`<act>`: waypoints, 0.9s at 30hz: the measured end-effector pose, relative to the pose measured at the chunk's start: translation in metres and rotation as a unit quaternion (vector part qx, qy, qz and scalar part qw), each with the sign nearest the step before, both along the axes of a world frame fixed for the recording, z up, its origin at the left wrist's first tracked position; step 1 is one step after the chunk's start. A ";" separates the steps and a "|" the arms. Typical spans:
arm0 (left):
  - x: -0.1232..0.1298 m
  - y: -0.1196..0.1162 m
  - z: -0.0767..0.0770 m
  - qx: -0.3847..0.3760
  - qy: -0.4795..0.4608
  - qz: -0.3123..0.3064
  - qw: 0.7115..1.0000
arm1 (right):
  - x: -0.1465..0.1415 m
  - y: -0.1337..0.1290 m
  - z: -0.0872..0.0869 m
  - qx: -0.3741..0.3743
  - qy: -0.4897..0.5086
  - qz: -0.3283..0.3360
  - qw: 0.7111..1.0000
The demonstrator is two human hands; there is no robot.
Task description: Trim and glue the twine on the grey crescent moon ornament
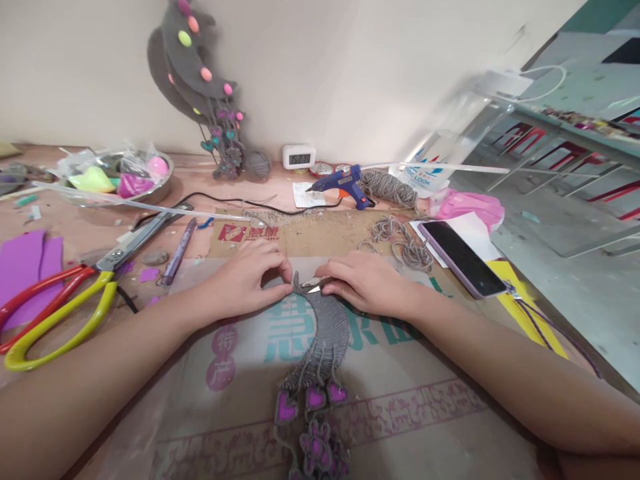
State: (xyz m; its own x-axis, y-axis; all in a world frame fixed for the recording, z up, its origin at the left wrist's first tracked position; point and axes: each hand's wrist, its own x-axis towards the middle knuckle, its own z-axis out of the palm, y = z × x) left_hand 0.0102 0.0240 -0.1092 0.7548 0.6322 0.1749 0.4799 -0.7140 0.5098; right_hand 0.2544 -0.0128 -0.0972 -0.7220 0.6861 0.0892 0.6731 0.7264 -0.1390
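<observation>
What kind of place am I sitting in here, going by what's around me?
Probably a craft workshop or classroom: there's a glue gun and large scissors on the worktable, with another long table and red stools beyond.

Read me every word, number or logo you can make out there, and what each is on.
"特" and "产": purple circles on the cardboard.
Large teal characters, same cardboard: partly behind the crescent, not surely readable.
Red logo with characters, cardboard's far part: too blurred.
"LOOK": the bag; the word before it is unclear.
"15", then two unclear digits: the clock.
Phone screen: dark, no text visible.
</observation>
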 end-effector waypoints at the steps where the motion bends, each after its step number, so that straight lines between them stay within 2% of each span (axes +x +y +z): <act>1: 0.000 0.000 0.000 0.001 0.000 -0.001 1.000 | 0.000 0.000 0.000 0.001 0.000 -0.001 1.000; 27: 0.001 -0.001 0.001 -0.007 0.004 0.004 1.000 | -0.003 0.006 0.001 -0.010 -0.004 0.019 1.000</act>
